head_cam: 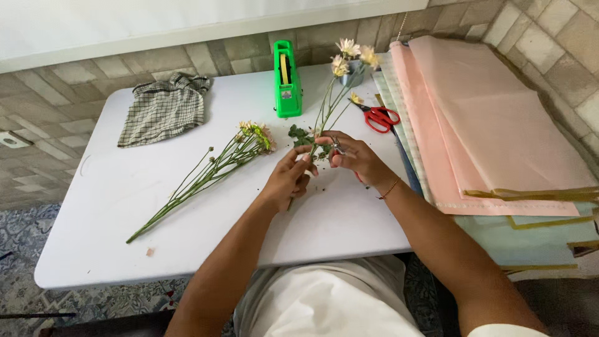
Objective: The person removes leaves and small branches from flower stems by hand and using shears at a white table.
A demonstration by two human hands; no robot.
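Head view, looking down on a white rectangular plastic table (125, 206). Both hands are held together near the table's middle. The left hand (288, 178) is curled, fingers closed around the lower ends of a small bunch of thin green flower stems with pale daisy-like blooms (331, 103). The right hand (355, 159) is pinched on the same stems just beside the left, touching it; something small and metallic is seen between its fingers, but what it is cannot be told. A thin red-and-gold bracelet (389, 188) is worn on the right wrist.

The held stems run far and slightly right from the hands, with the blooms up by the far edge. Green leaves (301, 135) are clustered just far of the hands. Whether the stems rest on the table or are lifted cannot be told.

A second bunch of long green stems with small yellowish buds (206, 175) is laid flat to the left, apart from the hands, heads toward the centre, cut ends toward the near left. A green plastic tape dispenser (286, 81) stands upright far of the hands. Red-handled scissors (379, 117) lie to the right of the held stems, near a stack of pink and pale wrapping paper sheets (486, 125) overhanging the right edge. A checked grey-and-white cloth (163, 109) is crumpled at the far left. Small green scraps are scattered around the hands.
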